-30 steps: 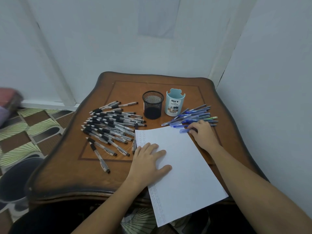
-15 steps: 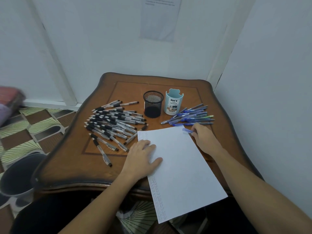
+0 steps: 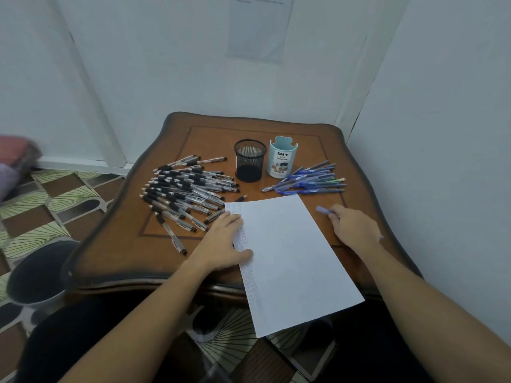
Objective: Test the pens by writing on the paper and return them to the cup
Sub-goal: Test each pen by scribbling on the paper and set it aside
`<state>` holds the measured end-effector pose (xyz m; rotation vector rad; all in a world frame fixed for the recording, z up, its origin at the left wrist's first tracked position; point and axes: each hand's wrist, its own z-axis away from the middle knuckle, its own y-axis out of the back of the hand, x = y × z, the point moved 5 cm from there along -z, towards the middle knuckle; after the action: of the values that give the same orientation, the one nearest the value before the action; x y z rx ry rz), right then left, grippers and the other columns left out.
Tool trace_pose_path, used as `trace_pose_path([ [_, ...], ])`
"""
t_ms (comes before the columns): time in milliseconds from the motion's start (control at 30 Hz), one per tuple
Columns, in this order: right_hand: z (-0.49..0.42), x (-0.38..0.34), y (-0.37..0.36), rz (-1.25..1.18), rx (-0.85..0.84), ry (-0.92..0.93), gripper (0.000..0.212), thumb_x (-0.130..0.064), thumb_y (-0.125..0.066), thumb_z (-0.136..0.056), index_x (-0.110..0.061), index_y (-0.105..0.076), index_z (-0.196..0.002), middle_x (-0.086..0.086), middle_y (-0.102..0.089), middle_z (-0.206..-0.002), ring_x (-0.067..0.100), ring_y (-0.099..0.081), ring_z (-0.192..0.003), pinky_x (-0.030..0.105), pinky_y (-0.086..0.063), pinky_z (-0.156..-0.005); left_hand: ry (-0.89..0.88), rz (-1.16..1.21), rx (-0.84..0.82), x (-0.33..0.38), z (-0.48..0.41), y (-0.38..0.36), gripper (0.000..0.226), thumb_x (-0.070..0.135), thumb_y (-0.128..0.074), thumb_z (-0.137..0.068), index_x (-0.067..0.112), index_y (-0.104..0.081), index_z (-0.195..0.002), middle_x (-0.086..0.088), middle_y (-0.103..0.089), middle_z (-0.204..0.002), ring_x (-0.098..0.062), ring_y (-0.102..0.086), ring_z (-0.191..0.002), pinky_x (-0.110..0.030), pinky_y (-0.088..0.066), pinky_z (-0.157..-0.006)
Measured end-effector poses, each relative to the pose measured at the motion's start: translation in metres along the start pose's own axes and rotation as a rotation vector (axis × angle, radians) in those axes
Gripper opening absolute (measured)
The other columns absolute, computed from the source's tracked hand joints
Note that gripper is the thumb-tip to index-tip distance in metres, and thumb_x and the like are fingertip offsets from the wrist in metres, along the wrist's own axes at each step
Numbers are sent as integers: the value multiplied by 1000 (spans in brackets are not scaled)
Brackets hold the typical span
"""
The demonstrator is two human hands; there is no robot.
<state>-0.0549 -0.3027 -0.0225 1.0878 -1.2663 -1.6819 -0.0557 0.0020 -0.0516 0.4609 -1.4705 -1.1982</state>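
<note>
Across the near half of the wooden table [image 3: 124,252], as the head view has it, a white paper [image 3: 290,258] lies at a slant, its near corner hanging out over the table's near edge. Faint rows of small marks run down its left margin.

The left hand [image 3: 221,241] lies flat on that margin, fingers straight and close together, thumb spread along the paper's edge, pressing it down. The right hand [image 3: 354,226] is off the paper, between its right edge and the table's right edge, with the fingers curled round a blue pen [image 3: 322,210]. The pen's pale end pokes out past the fingertips toward the paper, and a short stub shows behind the hand. I cannot tell which end is the tip.

Toward the far edge, about midway, a black mesh cup [image 3: 249,160] stands upright with a pale blue cup [image 3: 282,157] just beside it on the right. A large heap of black-grip pens [image 3: 188,189] covers the left part of the table, from the mesh cup down to the paper's far left corner. A smaller sheaf of blue pens [image 3: 307,181] lies right of the pale blue cup, just beyond the paper's far edge.

A dark bin [image 3: 38,272] stands on the floor by the table's near left corner. A notice [image 3: 260,29] hangs on the wall behind.
</note>
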Motion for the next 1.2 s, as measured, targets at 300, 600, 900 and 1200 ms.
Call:
trace_pose_path([
  [300,8,12,12,-104,105,-115,53,-58,-38,-98,-17,-39,-133,13,-62,-118,35,-63,-103,55,-53,-91,-77,-228,69,6,2,-8,98,83,-35,-75,24,-25,-153,5,-18,-160,-15,-15,-146,-37,-13,-119],
  [600,40,-36,4,-1256,-42,-34,21,-5,-46,-100,-14,-66,-101,15,-71,-103,25,-69,-92,34,-58,-70,-77,-286,8,3,6,-13,104,90,-31,-72,29,-14,-155,2,-4,-163,-20,-2,-149,-38,-2,-120],
  [900,62,-93,-33,-1215,-153,138,33,-19,-39,-104,-18,-71,-97,5,-60,-67,12,-52,-61,24,-38,-49,-72,-314,4,4,5,-14,102,88,-32,-75,29,-9,-155,2,-1,-164,-19,0,-150,-38,2,-120],
  [1200,64,-109,-48,-1076,-158,169,19,-11,-57,-96,-10,-71,-83,1,-62,-66,8,-57,-65,11,-46,-58,-78,-288,26,4,6,-13,101,86,-37,-77,28,-12,-155,2,-3,-163,-17,0,-149,-36,3,-120],
])
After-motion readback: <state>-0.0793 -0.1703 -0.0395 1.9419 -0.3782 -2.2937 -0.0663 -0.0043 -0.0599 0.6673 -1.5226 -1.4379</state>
